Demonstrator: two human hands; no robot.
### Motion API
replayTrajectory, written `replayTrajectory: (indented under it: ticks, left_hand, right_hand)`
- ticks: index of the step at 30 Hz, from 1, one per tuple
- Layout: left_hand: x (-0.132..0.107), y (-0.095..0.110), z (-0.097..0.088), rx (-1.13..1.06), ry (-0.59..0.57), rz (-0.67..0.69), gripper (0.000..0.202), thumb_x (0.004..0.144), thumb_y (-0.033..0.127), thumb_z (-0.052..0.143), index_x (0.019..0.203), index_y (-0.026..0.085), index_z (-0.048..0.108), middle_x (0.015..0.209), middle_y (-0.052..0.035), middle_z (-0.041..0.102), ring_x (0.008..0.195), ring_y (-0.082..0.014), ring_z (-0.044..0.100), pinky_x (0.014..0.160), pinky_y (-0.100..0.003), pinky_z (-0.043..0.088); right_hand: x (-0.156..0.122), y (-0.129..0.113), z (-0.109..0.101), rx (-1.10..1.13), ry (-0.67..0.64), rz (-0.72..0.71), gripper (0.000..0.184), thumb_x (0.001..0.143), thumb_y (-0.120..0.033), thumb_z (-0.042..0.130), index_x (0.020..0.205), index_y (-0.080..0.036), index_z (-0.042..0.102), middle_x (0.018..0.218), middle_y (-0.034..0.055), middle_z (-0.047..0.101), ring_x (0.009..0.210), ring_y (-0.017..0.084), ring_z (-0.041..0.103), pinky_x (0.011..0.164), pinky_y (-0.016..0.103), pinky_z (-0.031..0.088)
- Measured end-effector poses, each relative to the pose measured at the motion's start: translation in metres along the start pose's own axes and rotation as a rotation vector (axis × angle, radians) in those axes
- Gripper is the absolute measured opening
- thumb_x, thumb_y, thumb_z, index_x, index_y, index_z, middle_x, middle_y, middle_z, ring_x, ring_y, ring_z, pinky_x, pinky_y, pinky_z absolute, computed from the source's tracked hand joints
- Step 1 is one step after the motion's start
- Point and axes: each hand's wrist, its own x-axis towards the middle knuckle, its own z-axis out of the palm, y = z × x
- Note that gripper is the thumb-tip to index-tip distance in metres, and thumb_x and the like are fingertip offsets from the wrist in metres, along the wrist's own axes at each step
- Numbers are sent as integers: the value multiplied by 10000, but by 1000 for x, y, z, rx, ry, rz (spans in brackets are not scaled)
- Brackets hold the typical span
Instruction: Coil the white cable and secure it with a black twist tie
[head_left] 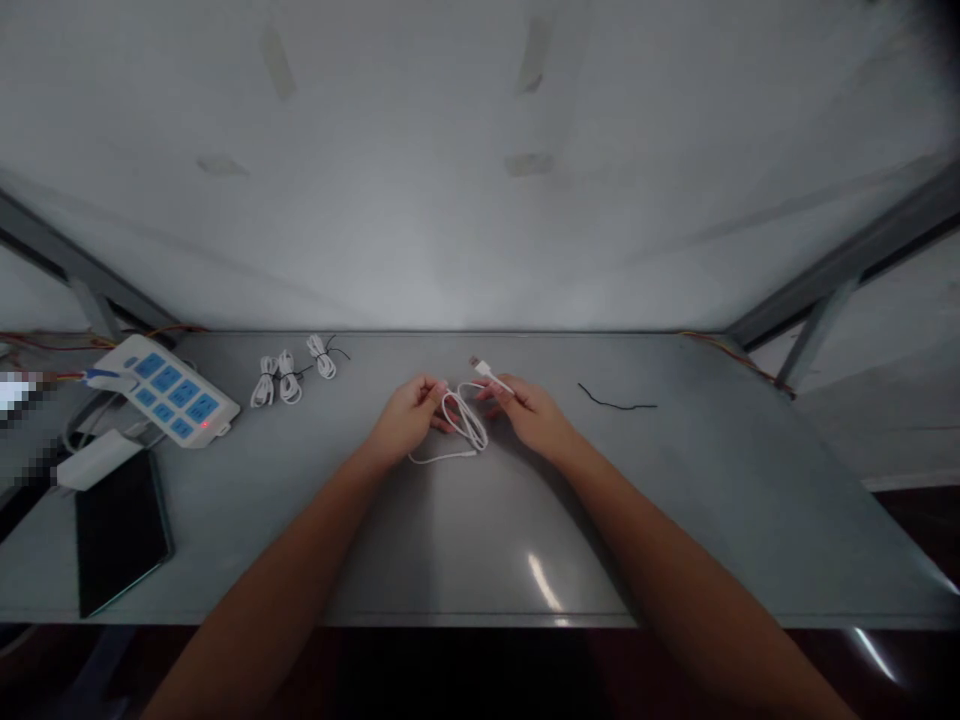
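Between my two hands hangs a white USB cable (pixel 469 425), looped into a loose coil just above the grey table. My left hand (pixel 411 412) pinches the coil at its upper left, and one cable end trails below it to the right. With thumb and fingers closed, my right hand (pixel 525 408) grips the cable near its USB plug (pixel 480 367), which points up and to the left. To the right of that hand a thin black tie (pixel 616 404) lies loose on the table.
At the left are several bundled white cables (pixel 286 378) with black ties. Further left stand a white power strip (pixel 166 392) with blue sockets, a white adapter (pixel 101 460) and a dark tablet (pixel 122 535). A pale wall (pixel 420 200) rises behind the table (pixel 480 560).
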Motion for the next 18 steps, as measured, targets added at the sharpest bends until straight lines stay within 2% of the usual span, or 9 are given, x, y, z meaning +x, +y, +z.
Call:
replayTrajectory:
  ticks: [2, 4, 7, 11, 15, 18]
  left_hand:
    - [-2, 1, 3, -61, -8, -20, 321, 922, 472, 689, 862, 177, 578, 795, -45, 720, 680, -171, 717, 631, -315, 621]
    - [-4, 2, 5, -102, -4, -22, 317, 913, 460, 706, 863, 172, 583, 810, -39, 719, 718, -165, 721, 670, -318, 637]
    - [-6, 3, 6, -169, -39, 0, 350, 864, 484, 752, 850, 170, 598, 875, -41, 730, 800, -167, 722, 751, -337, 645]
    - [-7, 3, 6, -228, -101, 16, 398, 791, 532, 796, 844, 169, 640, 861, -32, 717, 837, -174, 700, 793, -356, 632]
    - [-6, 2, 6, -200, -109, 22, 403, 771, 534, 804, 851, 160, 678, 814, -26, 688, 750, -150, 660, 706, -304, 602]
    - [-5, 1, 6, -161, -17, 25, 389, 785, 527, 785, 847, 162, 667, 789, -14, 652, 612, -107, 581, 551, -243, 523]
  right_hand:
    - [-1, -5, 6, -35, -39, -102, 410, 1027, -516, 487, 972, -215, 759, 1075, 99, 723, 970, 224, 679, 898, 384, 528]
    - [-2, -7, 10, -84, -42, -130, 324, 997, -468, 574, 955, -220, 780, 1080, 98, 713, 1008, 231, 665, 906, 385, 518]
    - [-3, -7, 11, -110, -19, -86, 212, 899, -416, 724, 947, -220, 790, 1035, 81, 704, 930, 219, 664, 816, 357, 520]
    - [-5, -9, 10, -98, 3, -33, 203, 796, -377, 810, 925, -227, 770, 937, 43, 699, 799, 185, 632, 716, 320, 495]
    - [-5, -8, 10, -30, 29, 44, 173, 816, -386, 747, 860, -220, 726, 849, 28, 701, 774, 185, 643, 710, 318, 497]
    - [-3, -6, 8, 36, 89, 110, 195, 827, -408, 711, 835, -214, 691, 814, 28, 716, 745, 193, 666, 713, 334, 511]
